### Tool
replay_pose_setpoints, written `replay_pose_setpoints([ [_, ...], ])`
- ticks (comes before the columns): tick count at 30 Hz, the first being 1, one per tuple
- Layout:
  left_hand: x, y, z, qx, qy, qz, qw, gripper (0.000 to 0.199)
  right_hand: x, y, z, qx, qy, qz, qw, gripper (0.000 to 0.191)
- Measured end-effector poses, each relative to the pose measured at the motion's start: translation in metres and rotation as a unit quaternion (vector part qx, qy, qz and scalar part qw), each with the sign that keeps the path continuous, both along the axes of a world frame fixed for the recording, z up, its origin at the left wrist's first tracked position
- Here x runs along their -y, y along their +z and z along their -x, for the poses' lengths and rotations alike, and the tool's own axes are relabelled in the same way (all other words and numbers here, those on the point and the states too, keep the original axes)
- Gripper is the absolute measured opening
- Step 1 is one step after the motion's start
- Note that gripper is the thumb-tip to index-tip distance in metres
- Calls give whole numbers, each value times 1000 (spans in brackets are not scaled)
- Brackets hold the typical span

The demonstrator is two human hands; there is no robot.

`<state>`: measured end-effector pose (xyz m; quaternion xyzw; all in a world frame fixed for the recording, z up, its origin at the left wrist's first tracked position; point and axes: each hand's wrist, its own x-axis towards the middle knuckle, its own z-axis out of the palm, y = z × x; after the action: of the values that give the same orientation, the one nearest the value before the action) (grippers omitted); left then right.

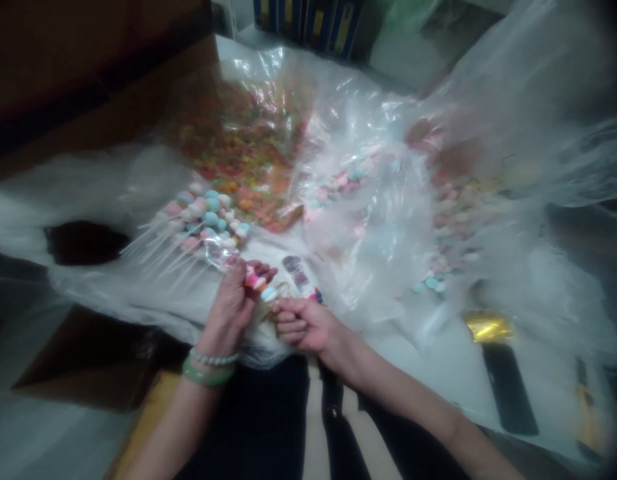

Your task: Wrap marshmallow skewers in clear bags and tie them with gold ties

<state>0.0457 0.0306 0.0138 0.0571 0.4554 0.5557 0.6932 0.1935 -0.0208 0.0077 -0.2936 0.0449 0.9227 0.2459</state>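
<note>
Lying on a white surface [438, 370], clear bags [378, 227] of bright candy [253, 170], blue folders [315, 27] behind, brown box [181, 87] at left, left hand [238, 290] palm up around a candy row [259, 283], right hand [305, 323] pinching its near end.

We've pink/wht/orng/blue candy [259, 284]; stick sweets [211, 218] pink/wht/blue; gummies [238, 155] orng/yel/grn mix; our bangle [208, 375] grn, bead bracelet [213, 359] whitish; our clothing [268, 413] dk w/ cream stripes.
</note>
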Motion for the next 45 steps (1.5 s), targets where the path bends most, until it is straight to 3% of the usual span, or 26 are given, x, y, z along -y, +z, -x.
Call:
replay_pose_setpoints([
  [3,1,0,1,2,-20,14,1000,33,0,0,6,-5,4,-6,1000,17],
  [6,2,-1,4,10,-51,32,998,33,3,2,9,92,-6,-69,993,8],
  [8,2,-1,6,14,-79,56,995,33,5,6,9,220,-30,-138,965,5],
  [11,0,2,7,3,-73,78,994,29,6,14,8,380,-9,-244,892,4],
  [13,-1,5,6,-8,-44,68,997,26,7,18,7,466,22,-337,817,7],
  [14,-1,7,5,-11,-34,59,998,25,8,19,7,512,30,-395,762,11],
  [18,-1,17,2,-15,-28,53,998,24,16,19,6,633,65,-610,472,15],
  [20,0,23,3,-18,-20,63,998,23,20,18,5,646,88,-664,366,14],
  [22,1,28,5,-13,-15,57,998,24,24,19,6,651,98,-685,314,13],
  [24,3,32,6,-3,-18,34,999,24,26,22,6,652,95,-689,301,12],
  [27,7,38,6,5,-40,-11,999,26,29,29,6,653,85,-679,325,12],
  [29,10,41,5,8,-60,-40,997,29,30,34,5,647,70,-662,373,14],
  [30,11,43,5,10,-69,-55,996,30,31,37,5,638,56,-650,410,15],
  [32,14,46,6,11,-85,-87,992,30,31,42,6,603,15,-612,512,15],
  [36,17,54,4,5,-126,-137,982,37,29,49,10,458,-70,-446,766,8],
  [38,18,58,2,3,-137,-134,981,38,27,50,11,372,-97,-355,852,4],
  [41,18,65,-2,0,-135,-96,986,32,26,49,6,264,-121,-273,917,15],
  [45,17,69,-2,-25,-134,-24,990,27,23,45,-9,178,-118,-231,949,25],
])
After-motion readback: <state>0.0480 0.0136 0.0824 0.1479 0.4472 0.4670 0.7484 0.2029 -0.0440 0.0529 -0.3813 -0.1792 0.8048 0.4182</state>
